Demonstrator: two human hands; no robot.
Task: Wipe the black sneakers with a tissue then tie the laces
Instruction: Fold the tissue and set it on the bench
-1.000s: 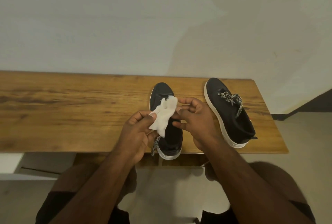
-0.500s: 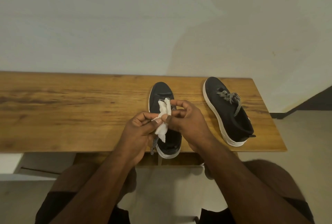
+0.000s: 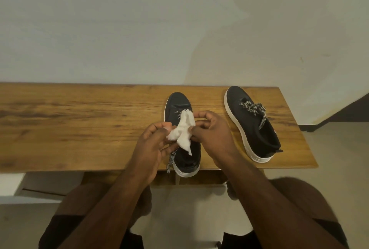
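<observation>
A crumpled white tissue [image 3: 184,132] is being pinched by the left hand [image 3: 153,145] and right hand [image 3: 214,132] above the untied black white-soled sneaker [image 3: 182,107].

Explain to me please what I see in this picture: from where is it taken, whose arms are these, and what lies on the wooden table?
The picture comes from a camera worn on a person's head, looking forward and down, so the two arms are that person's own. The left hand and the right hand both pinch a crumpled white tissue above the left sneaker, whose lace hangs loose. The right sneaker stands apart, its laces in a bow. Both rest on the wooden table.
</observation>
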